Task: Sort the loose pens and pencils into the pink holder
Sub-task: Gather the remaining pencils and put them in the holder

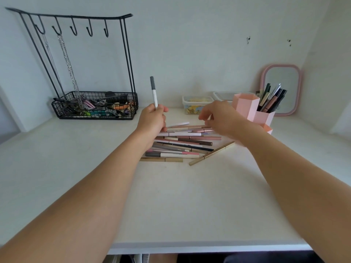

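Left hand point(152, 118) clamps a white pen point(154, 93); right hand point(221, 118) spread; pink holder point(248, 109) holds several pens.

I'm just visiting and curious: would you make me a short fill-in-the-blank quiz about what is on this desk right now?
1. The left hand holds one white pen with a ____ cap, upright.
2. The pink holder stands in front of a pink-framed ____.
3. The loose pens lie in a pile on the white ____.
4. The right hand, holding nothing, hovers over that ____.

Missing words: grey; mirror; desk; pile
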Demonstrator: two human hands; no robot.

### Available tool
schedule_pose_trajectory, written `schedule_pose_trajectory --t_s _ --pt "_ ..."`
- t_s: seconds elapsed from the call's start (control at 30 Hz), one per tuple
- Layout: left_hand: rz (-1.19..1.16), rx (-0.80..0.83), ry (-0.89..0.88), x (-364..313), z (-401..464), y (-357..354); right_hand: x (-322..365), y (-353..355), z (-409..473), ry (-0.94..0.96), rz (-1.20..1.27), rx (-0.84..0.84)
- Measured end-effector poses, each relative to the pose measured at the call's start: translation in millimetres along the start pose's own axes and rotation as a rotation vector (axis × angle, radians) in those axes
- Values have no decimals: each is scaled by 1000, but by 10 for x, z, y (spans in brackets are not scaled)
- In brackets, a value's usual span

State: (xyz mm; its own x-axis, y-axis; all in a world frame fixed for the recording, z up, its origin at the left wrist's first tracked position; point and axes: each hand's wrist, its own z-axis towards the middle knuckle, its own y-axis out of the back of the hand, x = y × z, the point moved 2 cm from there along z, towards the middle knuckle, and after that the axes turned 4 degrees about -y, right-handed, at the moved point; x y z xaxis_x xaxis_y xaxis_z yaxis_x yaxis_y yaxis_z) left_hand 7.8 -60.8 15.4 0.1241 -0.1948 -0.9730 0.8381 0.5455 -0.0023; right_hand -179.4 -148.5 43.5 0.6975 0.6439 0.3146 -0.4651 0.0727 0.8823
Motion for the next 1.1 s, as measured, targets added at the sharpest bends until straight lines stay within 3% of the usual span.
schedule_pose_trajectory --t_s 0.3,0.67,0.73,0.83,0.93,1.1 --pt "59 19 -81 -27 -13 22 -90 -121 29 106 -417 111" --pt "17 -13 -91 -38 -14 12 -38 -83 46 24 -298 67" --pt "-49 7 -57 -65 -38 -7 21 -12 58 2 -144 -23" --pt "-78 69 -78 -98 -78 -48 167 61 0 -49 308 -133" --pt "-82 173 -89 -129 -154 -94 309 63 -74 -122 845 -76" --pt "-165 321 -47 -166 -251 -187 404 -37 -93 -134 1177 7"
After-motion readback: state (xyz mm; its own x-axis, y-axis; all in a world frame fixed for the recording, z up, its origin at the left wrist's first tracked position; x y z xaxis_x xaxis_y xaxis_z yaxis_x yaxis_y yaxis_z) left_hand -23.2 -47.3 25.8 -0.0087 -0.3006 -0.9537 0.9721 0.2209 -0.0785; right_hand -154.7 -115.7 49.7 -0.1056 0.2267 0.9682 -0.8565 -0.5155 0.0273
